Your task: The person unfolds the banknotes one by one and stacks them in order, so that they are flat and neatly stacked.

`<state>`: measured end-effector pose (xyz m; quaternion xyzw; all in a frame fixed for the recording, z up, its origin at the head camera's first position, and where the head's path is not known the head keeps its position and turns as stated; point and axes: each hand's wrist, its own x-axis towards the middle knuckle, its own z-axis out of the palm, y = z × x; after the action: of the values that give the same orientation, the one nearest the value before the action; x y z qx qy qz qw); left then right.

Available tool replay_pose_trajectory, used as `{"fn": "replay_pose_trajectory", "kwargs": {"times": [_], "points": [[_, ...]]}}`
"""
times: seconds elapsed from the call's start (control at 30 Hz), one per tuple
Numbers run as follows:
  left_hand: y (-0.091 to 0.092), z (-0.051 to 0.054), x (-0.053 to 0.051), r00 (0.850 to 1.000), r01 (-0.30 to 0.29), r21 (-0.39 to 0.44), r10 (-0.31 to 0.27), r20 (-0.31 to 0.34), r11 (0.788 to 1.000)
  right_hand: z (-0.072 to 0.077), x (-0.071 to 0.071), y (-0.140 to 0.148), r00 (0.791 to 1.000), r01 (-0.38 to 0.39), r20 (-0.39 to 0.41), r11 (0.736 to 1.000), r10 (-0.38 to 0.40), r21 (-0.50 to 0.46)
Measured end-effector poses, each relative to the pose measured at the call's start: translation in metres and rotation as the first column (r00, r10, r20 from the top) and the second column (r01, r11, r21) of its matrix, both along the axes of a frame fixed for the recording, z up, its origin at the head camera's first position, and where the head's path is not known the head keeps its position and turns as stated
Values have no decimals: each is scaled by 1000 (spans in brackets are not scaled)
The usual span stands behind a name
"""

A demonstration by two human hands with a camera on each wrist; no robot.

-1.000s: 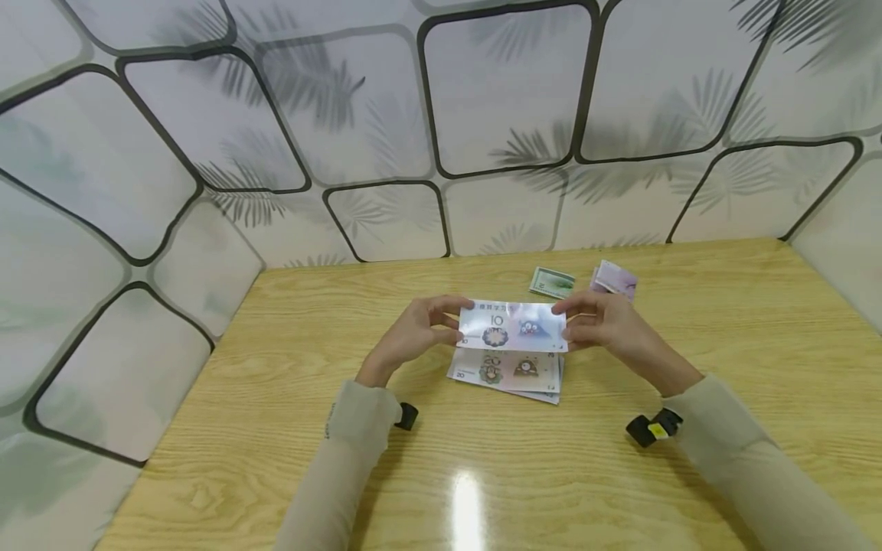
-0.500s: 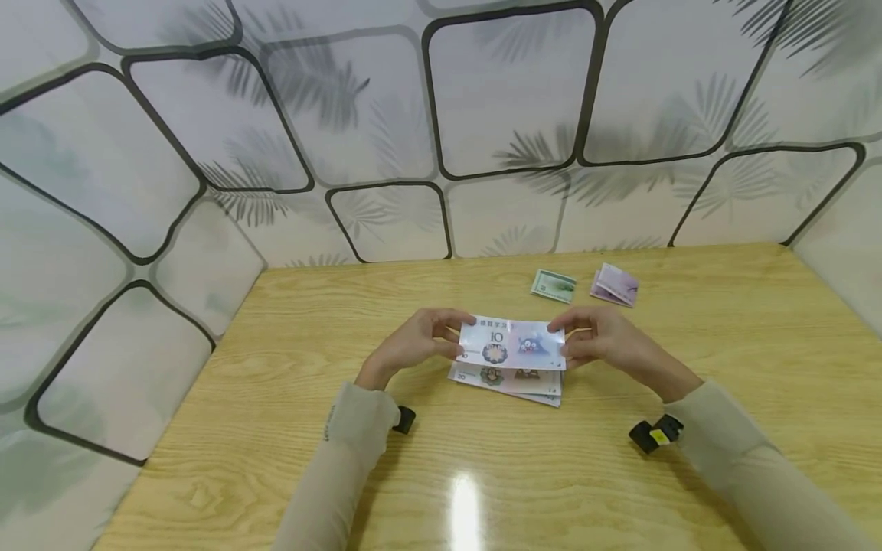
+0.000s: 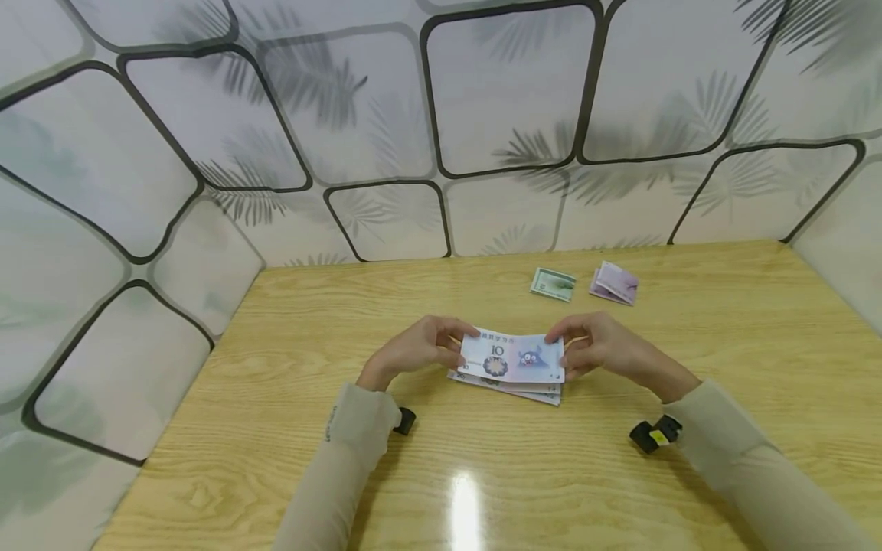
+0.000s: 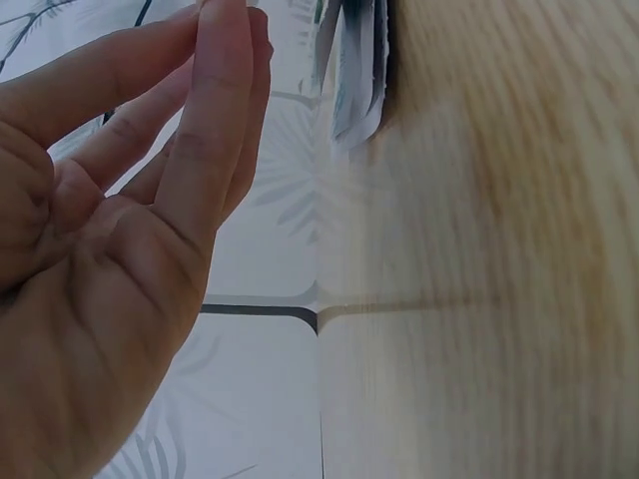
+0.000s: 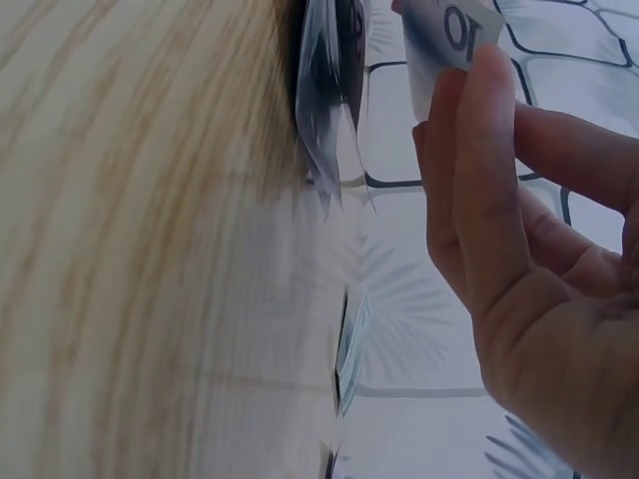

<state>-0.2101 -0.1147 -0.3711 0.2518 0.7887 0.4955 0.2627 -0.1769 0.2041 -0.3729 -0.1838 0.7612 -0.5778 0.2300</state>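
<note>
A pale blue and pink play banknote (image 3: 513, 358) marked 10 is stretched between both hands above the table. My left hand (image 3: 416, 350) pinches its left end, and my right hand (image 3: 606, 349) pinches the right end between thumb and fingers. Beneath it lies a small pile of banknotes (image 3: 534, 393), mostly hidden by the held note. In the right wrist view, the note (image 5: 439, 45) rises from the right hand's fingertips, apart from the pile (image 5: 324, 100). The left wrist view shows the left hand (image 4: 140, 200) with the pile (image 4: 361, 80) beside it.
Toward the back of the wooden table (image 3: 310, 474) lie a folded green banknote (image 3: 553, 284) and a folded purple one (image 3: 615, 283). Patterned panels (image 3: 510, 92) stand behind the table and on the left side.
Both hands have brought the 10 note toward the person and lower, so it now covers most of the pile. The folded purple note, partly hidden before, shows fully.
</note>
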Motion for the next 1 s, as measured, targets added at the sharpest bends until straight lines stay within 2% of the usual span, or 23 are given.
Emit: {"fn": "replay_pose_trajectory", "kwargs": {"times": [0.23, 0.33, 0.4, 0.5, 0.57, 0.63, 0.73, 1.0], "points": [[0, -3, -2, 999, 26, -24, -25, 21, 999, -2, 0, 0, 998, -47, 31, 998, 46, 29], [-2, -2, -4, 1000, -4, -49, 6, 26, 999, 0, -1, 3, 998, -43, 37, 998, 42, 45], [-5, 1, -6, 999, -45, -62, 46, 22, 997, 1, -2, 6, 999, -33, 34, 998, 31, 51], [-9, 7, -8, 994, -105, -36, 105, -3, 994, 6, -5, 12, 1000, 4, 11, 998, -5, 59], [-8, 13, -10, 992, -126, -4, 126, -27, 992, 11, -6, 18, 999, 39, -13, 997, -38, 68], [-5, 19, -12, 991, -123, 17, 124, -48, 992, 15, -9, 24, 997, 72, -34, 994, -70, 80], [4, 23, -16, 993, -105, 34, 106, -45, 994, 20, -13, 35, 993, 115, -47, 989, -111, 93], [28, 22, -24, 997, -72, 66, 74, -34, 995, 24, -24, 66, 974, 222, -70, 972, -217, 73]]}}
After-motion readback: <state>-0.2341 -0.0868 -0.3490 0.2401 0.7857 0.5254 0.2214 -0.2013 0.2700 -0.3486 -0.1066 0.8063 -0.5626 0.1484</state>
